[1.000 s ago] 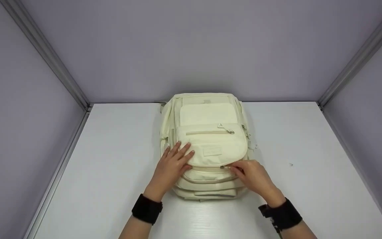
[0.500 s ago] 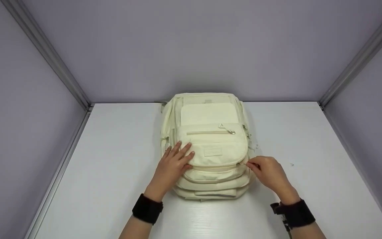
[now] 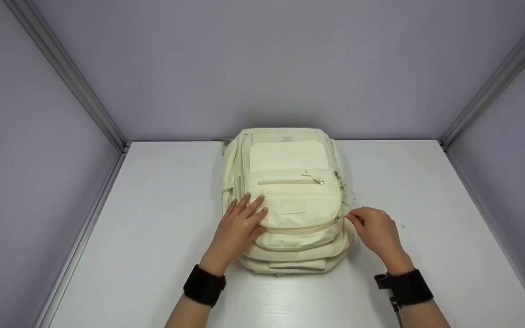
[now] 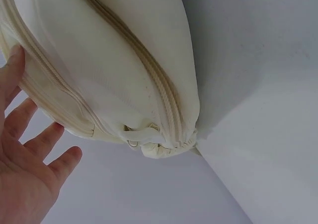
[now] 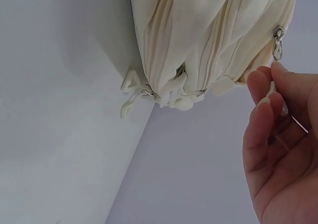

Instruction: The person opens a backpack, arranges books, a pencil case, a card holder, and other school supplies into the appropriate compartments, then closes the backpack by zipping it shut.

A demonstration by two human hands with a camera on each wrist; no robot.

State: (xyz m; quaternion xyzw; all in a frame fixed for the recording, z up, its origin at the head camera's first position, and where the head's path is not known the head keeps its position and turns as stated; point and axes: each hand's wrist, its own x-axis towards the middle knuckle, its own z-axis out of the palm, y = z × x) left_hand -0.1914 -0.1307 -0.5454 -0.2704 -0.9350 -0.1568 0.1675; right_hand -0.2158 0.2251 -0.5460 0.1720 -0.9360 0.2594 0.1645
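A cream backpack (image 3: pixel 290 157) lies on the white table with its front pockets facing up. My left hand (image 3: pixel 235 230) rests spread on the left edge of the front pocket, fingers fairly straight; in the left wrist view the thumb and fingertips touch the pocket by its zipper (image 4: pixel 54 77). At the pocket's right corner my right hand (image 3: pixel 376 228) pinches a zipper pull (image 5: pixel 284 109) between thumb and fingers. The right wrist view shows its metal slider (image 5: pixel 278 33) on the curved zipper, with the pocket seam parted beside it. The curled fingers partly hide the pull.
More white zipper pulls (image 5: pixel 131 80) hang along the backpack's right side. A second short zipper (image 3: pixel 290 182) with a ring pull crosses the upper front pocket. Pale walls (image 3: pixel 262 68) stand behind and beside the table (image 3: pixel 162 196). A tiny scrap (image 3: pixel 402 226) lies at right.
My right hand has drawn the zipper pull rightward and slightly up, from the pocket's lower middle round to its right corner. My left hand has stayed in place.
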